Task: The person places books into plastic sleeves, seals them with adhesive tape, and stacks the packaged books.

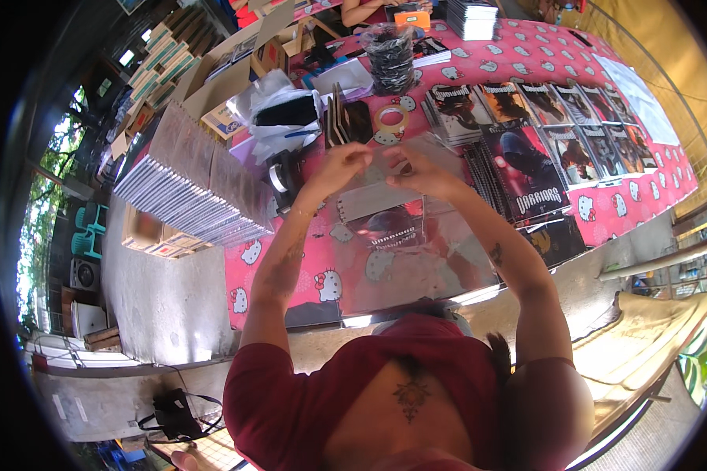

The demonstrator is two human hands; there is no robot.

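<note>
In front of me a spiral-bound notebook [385, 226] with a dark printed cover lies under or in clear plastic, its coil edge on the far side. Just beyond it are both my hands, close together. My left hand [344, 169] has its fingers pinched together at what looks like thin clear plastic film [379, 174]. Facing it, my right hand [420, 173] has bent fingers at the same film; their exact grip is hard to make out. A clear sheet [440, 255] covers the tabletop below the notebook. Past my hands lies a tape roll [390, 119].
Stacked wrapped notebooks [192, 184] stand on the left, near a black tape dispenser [283, 179]. Rows of printed notebooks [526, 169] cover the right side of the pink tablecloth [597, 206]. Farther back are a black-wrapped bin [389, 63], an open carton [232, 78] and another person's arm [361, 11].
</note>
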